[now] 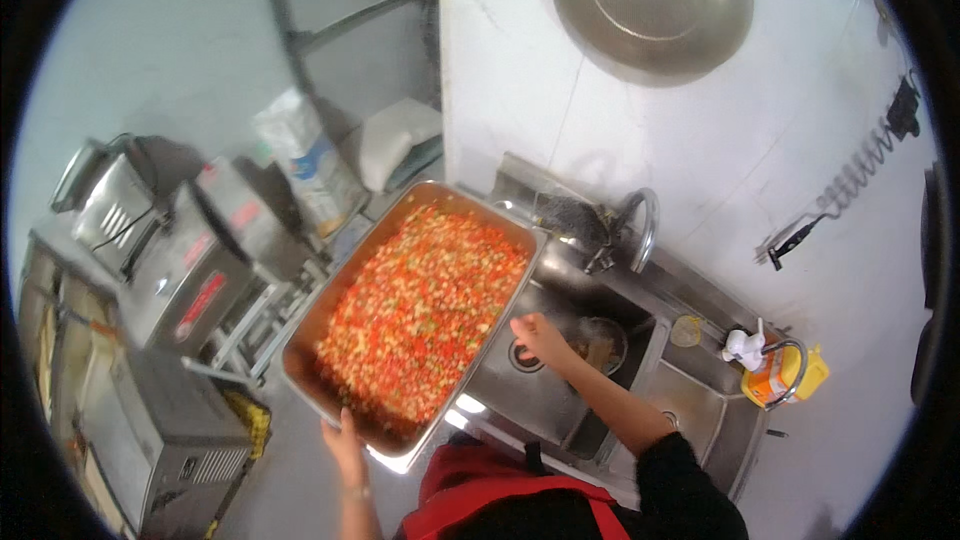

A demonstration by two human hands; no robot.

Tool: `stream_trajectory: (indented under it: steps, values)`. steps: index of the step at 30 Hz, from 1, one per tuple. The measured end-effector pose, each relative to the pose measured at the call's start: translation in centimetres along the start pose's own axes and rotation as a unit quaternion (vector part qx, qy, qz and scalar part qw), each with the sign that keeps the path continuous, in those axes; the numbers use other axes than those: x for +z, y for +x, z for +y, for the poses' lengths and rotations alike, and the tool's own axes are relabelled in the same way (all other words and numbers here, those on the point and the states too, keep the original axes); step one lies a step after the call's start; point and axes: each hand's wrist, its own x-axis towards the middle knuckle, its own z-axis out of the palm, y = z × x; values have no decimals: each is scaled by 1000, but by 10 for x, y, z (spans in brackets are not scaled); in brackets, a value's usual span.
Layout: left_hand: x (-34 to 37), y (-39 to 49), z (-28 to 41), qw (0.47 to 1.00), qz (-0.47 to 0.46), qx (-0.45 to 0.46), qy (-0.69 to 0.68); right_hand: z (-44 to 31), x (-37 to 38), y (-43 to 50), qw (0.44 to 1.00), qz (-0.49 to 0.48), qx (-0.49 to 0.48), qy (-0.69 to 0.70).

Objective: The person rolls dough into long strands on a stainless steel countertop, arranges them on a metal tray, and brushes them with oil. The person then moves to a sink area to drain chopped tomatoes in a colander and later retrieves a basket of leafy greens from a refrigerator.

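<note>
A deep rectangular stainless steel pan (301, 369) spreads before me, filled with a finely chopped mix (427, 307) of red, pale and some green pieces. My left hand (346, 444) grips its near left corner, thumb over the rim and fingers hidden underneath. Close to the pan's right rim, my right hand (541, 341) hangs above a steel sink basin (517, 397) with fingers curled. Whether it touches the rim cannot be told. The pan's left part reaches out past the sink over the floor.
A curved faucet (645, 229) rises behind the basin, which holds a round strainer or bowl (602, 345). Right of it are a second basin (686, 394) and a yellow jug with a white pump (744, 349). Steel machines (187, 262) and a sack (311, 157) stand left. A large metal bowl (649, 0) hangs on the wall.
</note>
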Motion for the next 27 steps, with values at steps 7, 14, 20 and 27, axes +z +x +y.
stream_trajectory:
  steps: [7,14,20,27]
  values:
    - [5,-22,-5,993,31,98,-57,73,66,75,958,224,-155,86]
    - [4,-46,-7,974,24,133,-184,79,65,44,959,244,-133,55]
    - [11,-8,7,989,43,60,-128,68,60,74,918,288,-216,164]
    - [18,20,-8,992,-18,58,-115,41,39,17,983,142,-48,104]
